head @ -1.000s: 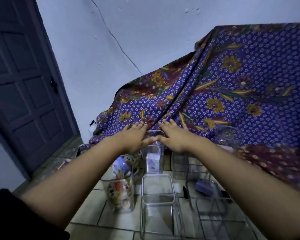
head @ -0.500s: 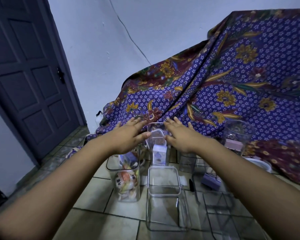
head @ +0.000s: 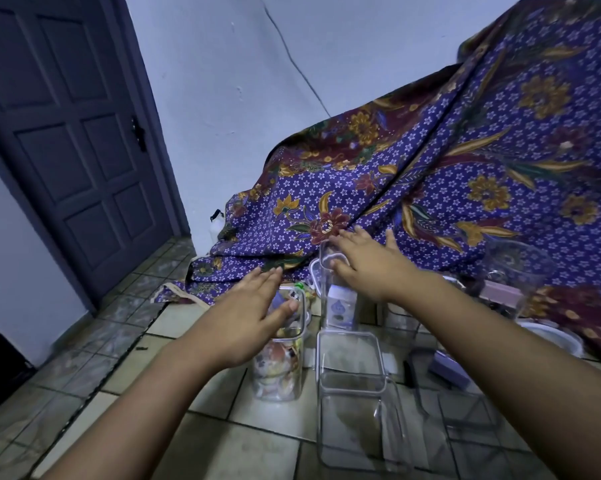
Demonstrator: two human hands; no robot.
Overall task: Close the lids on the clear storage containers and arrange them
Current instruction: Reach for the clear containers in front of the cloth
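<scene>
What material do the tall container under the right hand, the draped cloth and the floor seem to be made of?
Tall container: likely clear hard plastic, glossy; a box inside shows through its walls, though glass cannot be excluded.
Draped cloth: thin printed fabric, probably cotton batik, matte; it hangs in soft folds.
Floor: ceramic or stone tiles, slightly shiny, with dark grout lines.

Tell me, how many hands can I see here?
2. The left hand hovers over the snack container; the right hand rests on the tall container behind it.

cloth [head: 430,188]: purple floral batik | door [head: 67,133]: dark grey | containers [head: 354,393]: clear
</scene>
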